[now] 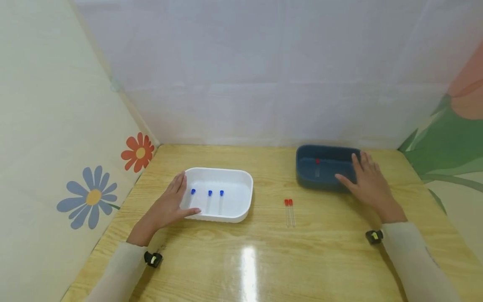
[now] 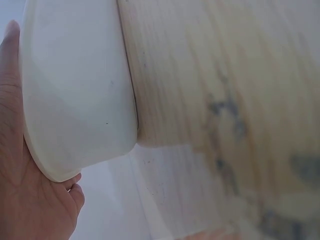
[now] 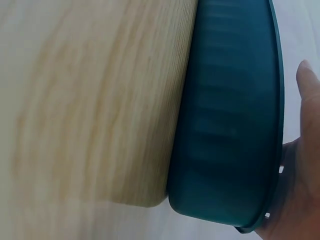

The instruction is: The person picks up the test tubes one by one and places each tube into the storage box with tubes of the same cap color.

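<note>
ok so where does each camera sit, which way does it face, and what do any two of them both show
Head: on the person's head, facing forward and down at the table; the left hand, right hand and both sleeves show.
Left wrist: on that wrist, facing the outside of the white tray; part of the left hand shows.
Right wrist: on that wrist, facing the outside of the dark blue tray; part of the right hand shows.
Shared: head and left wrist both show the white tray.

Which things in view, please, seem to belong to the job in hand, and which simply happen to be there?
Likely the job's:
white tray
three blue-capped tubes inside it
dark blue tray
red-capped tube inside that
two red-capped tubes on the table

Apparently just background:
red flower decoration
blue flower decoration
</note>
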`<state>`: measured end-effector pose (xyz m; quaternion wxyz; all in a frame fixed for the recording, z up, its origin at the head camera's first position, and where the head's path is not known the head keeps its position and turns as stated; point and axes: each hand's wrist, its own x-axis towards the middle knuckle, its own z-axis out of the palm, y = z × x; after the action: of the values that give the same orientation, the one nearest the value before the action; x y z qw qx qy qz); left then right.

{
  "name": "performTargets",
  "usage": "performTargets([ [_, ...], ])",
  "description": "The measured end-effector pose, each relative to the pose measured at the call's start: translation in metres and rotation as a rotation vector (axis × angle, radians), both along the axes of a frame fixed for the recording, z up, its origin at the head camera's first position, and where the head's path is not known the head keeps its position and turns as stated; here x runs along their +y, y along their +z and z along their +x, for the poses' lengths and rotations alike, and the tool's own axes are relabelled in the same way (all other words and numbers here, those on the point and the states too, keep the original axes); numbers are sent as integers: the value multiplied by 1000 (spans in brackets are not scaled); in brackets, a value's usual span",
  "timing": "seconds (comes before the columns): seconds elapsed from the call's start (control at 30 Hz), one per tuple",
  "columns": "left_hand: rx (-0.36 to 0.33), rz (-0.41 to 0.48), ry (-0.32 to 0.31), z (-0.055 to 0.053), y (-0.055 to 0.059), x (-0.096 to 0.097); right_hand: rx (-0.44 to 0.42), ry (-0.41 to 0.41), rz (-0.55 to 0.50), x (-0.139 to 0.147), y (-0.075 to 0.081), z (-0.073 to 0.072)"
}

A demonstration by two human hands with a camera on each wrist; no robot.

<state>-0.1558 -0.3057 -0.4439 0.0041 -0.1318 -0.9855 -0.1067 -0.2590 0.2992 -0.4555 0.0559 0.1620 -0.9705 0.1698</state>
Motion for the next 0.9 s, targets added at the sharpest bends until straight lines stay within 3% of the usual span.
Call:
performTargets([
  [0.9,-33,-17,7,-2,2,-1,-62,12,20,9,-2,-6],
])
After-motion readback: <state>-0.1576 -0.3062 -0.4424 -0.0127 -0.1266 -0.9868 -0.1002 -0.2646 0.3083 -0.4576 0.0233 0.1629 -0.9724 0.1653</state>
